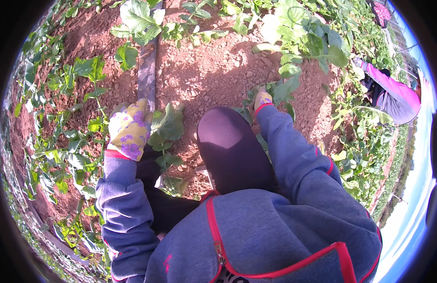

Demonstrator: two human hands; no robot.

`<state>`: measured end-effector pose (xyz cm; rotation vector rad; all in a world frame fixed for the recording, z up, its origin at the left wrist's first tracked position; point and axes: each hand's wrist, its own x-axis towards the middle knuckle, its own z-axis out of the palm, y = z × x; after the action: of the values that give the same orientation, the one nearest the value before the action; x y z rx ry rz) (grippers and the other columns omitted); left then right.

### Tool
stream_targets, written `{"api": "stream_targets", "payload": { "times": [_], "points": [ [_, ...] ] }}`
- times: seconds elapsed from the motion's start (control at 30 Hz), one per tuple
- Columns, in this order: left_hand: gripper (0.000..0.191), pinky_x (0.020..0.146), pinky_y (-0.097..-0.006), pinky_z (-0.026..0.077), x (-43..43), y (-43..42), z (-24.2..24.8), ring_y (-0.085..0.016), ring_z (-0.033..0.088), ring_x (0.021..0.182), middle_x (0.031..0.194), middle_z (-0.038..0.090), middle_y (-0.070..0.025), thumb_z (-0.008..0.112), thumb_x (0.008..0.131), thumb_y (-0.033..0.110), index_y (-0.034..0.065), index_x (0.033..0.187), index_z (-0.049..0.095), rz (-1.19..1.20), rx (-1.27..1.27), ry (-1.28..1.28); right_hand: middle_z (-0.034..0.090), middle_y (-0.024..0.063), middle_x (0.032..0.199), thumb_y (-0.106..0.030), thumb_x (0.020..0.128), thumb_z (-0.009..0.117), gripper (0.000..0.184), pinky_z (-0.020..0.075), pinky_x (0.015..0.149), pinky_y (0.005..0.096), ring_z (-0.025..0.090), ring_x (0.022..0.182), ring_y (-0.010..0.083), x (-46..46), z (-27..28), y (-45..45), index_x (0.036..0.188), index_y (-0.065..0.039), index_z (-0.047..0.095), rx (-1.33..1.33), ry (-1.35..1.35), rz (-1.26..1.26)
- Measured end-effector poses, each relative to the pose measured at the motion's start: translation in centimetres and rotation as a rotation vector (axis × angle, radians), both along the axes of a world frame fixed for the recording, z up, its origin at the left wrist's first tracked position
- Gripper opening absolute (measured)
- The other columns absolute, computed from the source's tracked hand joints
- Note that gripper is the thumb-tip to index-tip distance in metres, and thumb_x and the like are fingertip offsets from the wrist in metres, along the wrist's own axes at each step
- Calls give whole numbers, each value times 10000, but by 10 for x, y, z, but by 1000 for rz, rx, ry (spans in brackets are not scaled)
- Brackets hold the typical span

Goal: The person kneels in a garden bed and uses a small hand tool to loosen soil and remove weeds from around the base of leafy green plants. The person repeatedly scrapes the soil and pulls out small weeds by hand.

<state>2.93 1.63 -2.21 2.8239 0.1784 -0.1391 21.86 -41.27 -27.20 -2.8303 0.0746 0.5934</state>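
My left hand (130, 129), in a yellow glove with purple flowers, is closed at the near end of a flat dark strip (147, 70) lying on the soil. A broad-leaved plant (167, 123) grows just right of it. The fingers are turned away, so whether they grip anything is hidden. Farther out, my right hand (263, 99) wears a matching glove and is low over the soil. It is at the base of a leafy green plant (285, 88), whose leaves spread beside and beyond it. The right fingertips are out of sight behind the hand.
My bent knee (222, 134) rises between my arms. Loose reddish soil (204, 78) lies ahead. Leafy plants (73, 152) grow along the left, and a denser clump (303, 32) is at upper right. Another person (395, 93) in pink and grey bends over the plants at right.
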Motion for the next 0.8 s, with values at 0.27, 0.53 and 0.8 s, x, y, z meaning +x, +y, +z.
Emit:
{"api": "stream_targets", "payload": {
  "times": [0.27, 0.53, 0.8],
  "points": [
    [248, 776, -463, 490, -13, 10, 6, -360, 621, 898, 936, 650, -150, 623, 879, 254, 98, 1070, 593, 18, 96, 82, 701, 154, 1084, -306, 719, 761, 342, 552, 850, 400, 687, 998, 300, 47, 21, 51, 977, -81, 757, -386, 297, 372],
    [326, 833, -436, 507, -11, 5, 15, -346, 634, 981, 1076, 656, -154, 637, 887, 256, 102, 1172, 604, 56, 97, 197, 703, 211, 959, -144, 829, 610, 236, 565, 738, 410, 705, 879, 320, -7, 18, 51, 989, 12, 684, -364, 18, 462],
    [340, 818, -439, 508, -8, 3, 17, -355, 636, 963, 1047, 664, -159, 627, 893, 270, 109, 1191, 594, 30, 101, 172, 438, -35, 588, -446, 994, 429, 400, 333, 413, 322, 390, 446, 138, -58, 90, 85, 767, -130, 521, 813, 500, -813]
  ]
}}
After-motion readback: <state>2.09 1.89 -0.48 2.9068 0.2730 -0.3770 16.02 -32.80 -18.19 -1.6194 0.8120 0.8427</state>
